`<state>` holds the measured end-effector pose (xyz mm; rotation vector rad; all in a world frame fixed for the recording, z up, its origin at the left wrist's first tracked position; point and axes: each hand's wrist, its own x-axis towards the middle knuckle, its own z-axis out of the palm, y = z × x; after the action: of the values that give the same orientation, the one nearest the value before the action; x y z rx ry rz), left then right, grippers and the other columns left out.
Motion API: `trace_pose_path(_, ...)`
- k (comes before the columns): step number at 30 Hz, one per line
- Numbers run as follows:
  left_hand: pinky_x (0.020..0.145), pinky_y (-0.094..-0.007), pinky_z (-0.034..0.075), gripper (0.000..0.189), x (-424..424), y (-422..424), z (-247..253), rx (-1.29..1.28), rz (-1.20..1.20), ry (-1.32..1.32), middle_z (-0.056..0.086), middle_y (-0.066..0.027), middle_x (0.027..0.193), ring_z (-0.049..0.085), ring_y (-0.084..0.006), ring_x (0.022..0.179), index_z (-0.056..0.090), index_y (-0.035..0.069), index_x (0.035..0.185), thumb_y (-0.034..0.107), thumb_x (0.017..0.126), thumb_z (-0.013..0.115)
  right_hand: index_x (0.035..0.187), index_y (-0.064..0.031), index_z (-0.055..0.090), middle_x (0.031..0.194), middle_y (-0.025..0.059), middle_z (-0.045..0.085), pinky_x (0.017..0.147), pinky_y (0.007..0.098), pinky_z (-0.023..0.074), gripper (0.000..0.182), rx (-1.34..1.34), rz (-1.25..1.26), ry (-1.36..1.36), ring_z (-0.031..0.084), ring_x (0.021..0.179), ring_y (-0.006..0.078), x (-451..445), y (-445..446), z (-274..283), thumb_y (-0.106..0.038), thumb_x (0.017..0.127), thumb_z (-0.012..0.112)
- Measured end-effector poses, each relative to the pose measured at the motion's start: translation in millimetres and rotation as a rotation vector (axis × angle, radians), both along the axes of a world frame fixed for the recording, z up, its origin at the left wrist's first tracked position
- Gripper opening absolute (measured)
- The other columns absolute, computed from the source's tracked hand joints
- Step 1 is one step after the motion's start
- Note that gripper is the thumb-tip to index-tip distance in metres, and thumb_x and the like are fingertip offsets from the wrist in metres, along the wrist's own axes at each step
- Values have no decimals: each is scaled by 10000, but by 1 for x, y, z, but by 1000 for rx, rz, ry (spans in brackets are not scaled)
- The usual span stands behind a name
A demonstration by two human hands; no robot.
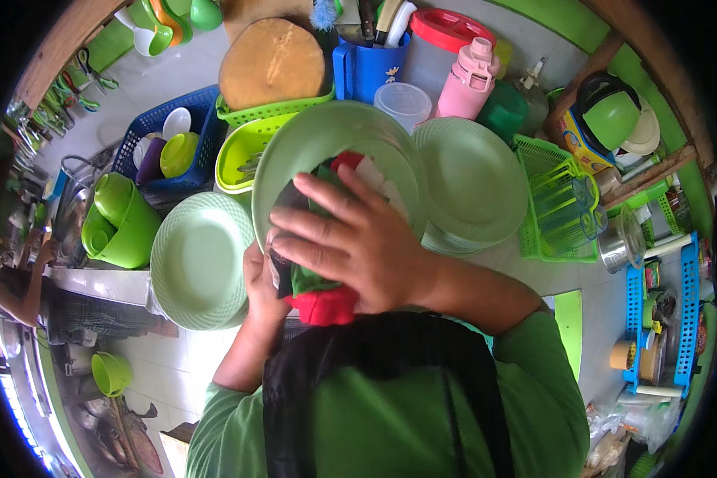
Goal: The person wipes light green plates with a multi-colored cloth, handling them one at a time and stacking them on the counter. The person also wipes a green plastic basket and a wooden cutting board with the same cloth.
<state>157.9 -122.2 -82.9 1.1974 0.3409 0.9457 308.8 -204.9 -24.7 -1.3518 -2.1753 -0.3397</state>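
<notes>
A light green plastic plate (346, 128) is held up before me, tilted. My left hand (264, 281) grips its lower left edge, fingers partly hidden behind the plate and cloth. My right hand (358, 239) lies spread over a crumpled cloth (319, 281) of red, green, black and white, pressing it against the plate's inner face. To the left stands a stack of green plates with woven-pattern rims (200, 263). Another stack of such plates (469, 179) is to the right, close to the held plate.
Behind are a blue basket (206, 140) with cups, a round wooden board (272, 63), a blue pitcher (370, 66) with utensils and a pink bottle (466, 83). A green rack (549, 239) holds glasses at right. Another person (21, 293) is at the far left.
</notes>
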Motion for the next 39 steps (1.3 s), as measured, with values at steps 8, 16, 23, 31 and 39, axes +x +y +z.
trace_pose_path(8,895,-369,427,472,4,9,36,-399,192,-120,534,-154,1133,541,-251,1017,448,-4,1192,370,907,407,1220,-48,455,1273,156,423,989,514,233,681,129,-297,221,385,1176,341,30,8,1,-513,731,545)
trace_pose_path(16,779,-331,453,286,12,-5,6,417,26,293,581,-115,1002,547,-171,930,546,-3,1011,222,929,387,1097,-110,555,1228,93,473,968,531,268,508,-70,-66,-41,405,1172,319,2,-6,24,-426,700,575)
trace_pose_path(23,877,-360,440,530,13,-10,45,-120,-67,-40,537,-199,1112,565,-268,985,420,-50,1203,384,898,397,1208,-63,479,1271,150,443,957,424,349,558,220,-502,135,439,1142,364,62,-23,31,-297,722,619)
trace_pose_path(31,617,-291,479,273,32,-21,50,722,-182,-25,620,-104,811,604,-171,695,575,-5,1014,186,823,609,1211,-176,495,1357,189,319,1010,527,182,519,344,-258,200,267,1261,394,50,-58,6,-490,800,454)
trace_pose_path(39,710,-336,418,436,110,-30,32,1462,-254,53,570,0,851,553,-190,779,616,168,1020,86,592,614,1190,97,393,1205,225,430,922,410,373,625,1003,-648,1015,463,1083,313,128,-132,-9,-457,910,319)
